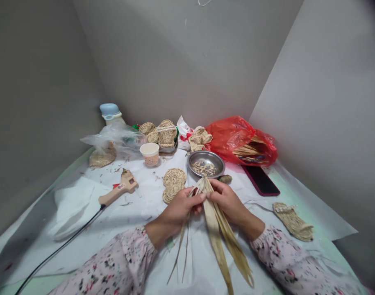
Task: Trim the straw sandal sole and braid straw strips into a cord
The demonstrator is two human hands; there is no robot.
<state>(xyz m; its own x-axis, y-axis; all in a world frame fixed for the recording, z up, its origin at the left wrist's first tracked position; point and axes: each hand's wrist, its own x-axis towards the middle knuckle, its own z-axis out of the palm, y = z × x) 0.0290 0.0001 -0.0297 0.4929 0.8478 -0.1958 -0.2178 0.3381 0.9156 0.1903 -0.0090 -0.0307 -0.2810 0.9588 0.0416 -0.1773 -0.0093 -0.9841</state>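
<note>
Between my hands is a bunch of dried, pale husk strips, gathered at its top end. My left hand is closed, pinching the narrow strips near that end; thin strands hang below it. My right hand is closed on the wider leaves, which trail down toward me over the table. Just beyond my fingertips stands a steel bowl with small husk scraps in it. A braided figure-eight sole lies flat left of the bowl, near my left hand.
A glue gun with a black cord lies at left. Farther back are a paper cup, a blue-capped bottle, woven pieces and a red plastic bag. A phone and a small woven slipper lie right.
</note>
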